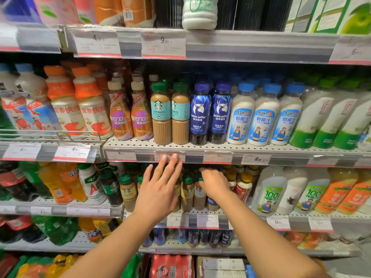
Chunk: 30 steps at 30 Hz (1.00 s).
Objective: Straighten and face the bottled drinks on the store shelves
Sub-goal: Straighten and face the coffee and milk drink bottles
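Small Starbucks coffee bottles point(187, 194) with green caps stand in a row on the shelf below eye level. My right hand point(214, 183) reaches in among them, its fingers curled over the top of one bottle point(199, 197). My left hand point(160, 189) hovers in front of the same row with its fingers straight and spread. Its fingertips overlap the price rail point(218, 157) above, and it hides the bottles behind it. One shelf up, Starbucks Flat White bottles point(160, 115) and blue Luckin coffee bottles point(199, 115) stand upright with their labels forward.
Nescafe bottles point(120, 115) and orange-capped drinks point(88, 109) stand left of the Flat Whites, and coconut milk bottles point(261, 117) stand to the right. Large coconut water jugs point(269, 193) sit right of my right hand, sodas point(60, 183) to the left. Further shelves run below.
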Motion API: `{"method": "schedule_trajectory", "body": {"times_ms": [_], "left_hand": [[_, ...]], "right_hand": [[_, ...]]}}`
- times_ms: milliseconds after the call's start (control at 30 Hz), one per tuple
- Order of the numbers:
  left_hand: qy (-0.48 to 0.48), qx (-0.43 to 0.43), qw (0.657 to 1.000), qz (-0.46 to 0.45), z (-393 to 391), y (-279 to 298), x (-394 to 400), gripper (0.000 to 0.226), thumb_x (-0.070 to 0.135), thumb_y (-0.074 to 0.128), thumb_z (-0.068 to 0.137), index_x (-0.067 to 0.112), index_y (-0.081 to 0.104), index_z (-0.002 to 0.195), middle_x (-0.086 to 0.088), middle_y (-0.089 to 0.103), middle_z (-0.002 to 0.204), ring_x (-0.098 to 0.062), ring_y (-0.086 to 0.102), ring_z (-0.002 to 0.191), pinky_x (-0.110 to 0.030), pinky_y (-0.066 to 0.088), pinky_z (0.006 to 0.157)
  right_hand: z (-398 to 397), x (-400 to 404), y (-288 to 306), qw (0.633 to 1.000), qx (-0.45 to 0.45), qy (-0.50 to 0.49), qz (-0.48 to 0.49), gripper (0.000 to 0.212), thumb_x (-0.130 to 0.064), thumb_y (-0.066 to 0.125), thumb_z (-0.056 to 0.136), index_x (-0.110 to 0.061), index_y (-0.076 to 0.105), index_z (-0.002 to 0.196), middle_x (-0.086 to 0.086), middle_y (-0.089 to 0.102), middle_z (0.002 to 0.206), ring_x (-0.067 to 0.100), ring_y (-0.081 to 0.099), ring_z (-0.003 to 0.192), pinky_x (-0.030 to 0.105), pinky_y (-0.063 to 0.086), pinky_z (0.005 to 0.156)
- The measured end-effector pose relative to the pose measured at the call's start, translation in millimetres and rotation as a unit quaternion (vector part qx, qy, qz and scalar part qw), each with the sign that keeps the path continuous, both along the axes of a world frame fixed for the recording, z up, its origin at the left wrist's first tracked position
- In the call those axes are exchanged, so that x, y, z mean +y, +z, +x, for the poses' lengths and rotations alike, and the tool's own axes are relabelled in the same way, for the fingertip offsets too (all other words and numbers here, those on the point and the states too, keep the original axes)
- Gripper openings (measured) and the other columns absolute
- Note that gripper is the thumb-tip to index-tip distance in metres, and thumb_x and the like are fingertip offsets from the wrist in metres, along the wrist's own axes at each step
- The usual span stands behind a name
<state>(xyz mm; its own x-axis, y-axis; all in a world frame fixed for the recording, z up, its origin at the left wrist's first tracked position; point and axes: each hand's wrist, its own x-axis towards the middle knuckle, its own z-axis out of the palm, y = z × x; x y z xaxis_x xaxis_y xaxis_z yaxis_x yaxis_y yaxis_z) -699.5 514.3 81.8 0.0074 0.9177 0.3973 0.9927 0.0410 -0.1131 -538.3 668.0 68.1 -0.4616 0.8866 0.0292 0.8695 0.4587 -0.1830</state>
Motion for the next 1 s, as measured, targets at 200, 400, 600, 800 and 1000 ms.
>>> {"method": "schedule_trajectory", "body": {"times_ms": [200,400,600,800,1000], "left_hand": [[0.002,-0.005,1.000,-0.003,0.8,1.8,-3.0,0.093,0.035,0.056,0.085,0.020,0.008,0.162,0.000,-0.004,0.170,-0.028,0.002,0.157,-0.056,0.027,0.118],[0.001,-0.004,1.000,0.004,0.4,-0.7,-1.7,0.096,0.038,0.058,0.081,0.020,0.010,0.162,-0.001,0.000,0.170,-0.028,0.006,0.156,-0.057,0.031,0.117],[0.004,0.003,1.000,-0.012,-1.2,7.9,-6.6,0.087,0.042,0.044,0.078,0.021,0.026,0.160,-0.001,0.014,0.169,-0.029,0.024,0.153,-0.054,0.030,0.114],[-0.041,0.030,0.998,-0.020,-4.5,36.6,-15.6,0.069,0.047,0.061,0.070,0.026,0.058,0.136,-0.005,0.046,0.154,-0.029,0.054,0.134,-0.047,0.052,0.099],[-0.077,-0.010,0.991,0.112,-11.4,106.8,-22.9,0.046,0.037,0.053,0.085,0.026,0.061,0.129,0.002,0.057,0.143,-0.020,0.053,0.130,-0.043,0.044,0.109]], "right_hand": [[4.2,3.7,0.0,0.999,0.025,0.014,-0.034,0.041,-0.031,0.069,0.092,-0.017,0.060,0.130,0.011,0.067,0.121,0.033,0.064,0.110,0.043,0.056,0.092],[5.0,-0.5,-1.6,0.999,0.032,-0.003,-0.042,0.042,-0.027,0.068,0.094,-0.018,0.060,0.134,0.012,0.065,0.126,0.032,0.062,0.117,0.038,0.053,0.096],[7.8,-16.5,11.5,1.000,0.013,0.022,-0.016,0.050,-0.036,0.069,0.091,-0.020,0.056,0.136,0.008,0.063,0.129,0.030,0.063,0.116,0.041,0.055,0.095],[29.8,-42.6,54.2,0.995,-0.033,0.094,-0.023,0.059,-0.047,0.064,0.091,-0.028,0.048,0.144,0.002,0.053,0.135,0.028,0.057,0.120,0.045,0.052,0.096],[54.7,-64.7,119.2,0.982,-0.043,0.175,-0.065,0.058,-0.051,0.064,0.091,-0.032,0.050,0.144,0.002,0.059,0.137,0.022,0.054,0.121,0.038,0.048,0.096]]}}
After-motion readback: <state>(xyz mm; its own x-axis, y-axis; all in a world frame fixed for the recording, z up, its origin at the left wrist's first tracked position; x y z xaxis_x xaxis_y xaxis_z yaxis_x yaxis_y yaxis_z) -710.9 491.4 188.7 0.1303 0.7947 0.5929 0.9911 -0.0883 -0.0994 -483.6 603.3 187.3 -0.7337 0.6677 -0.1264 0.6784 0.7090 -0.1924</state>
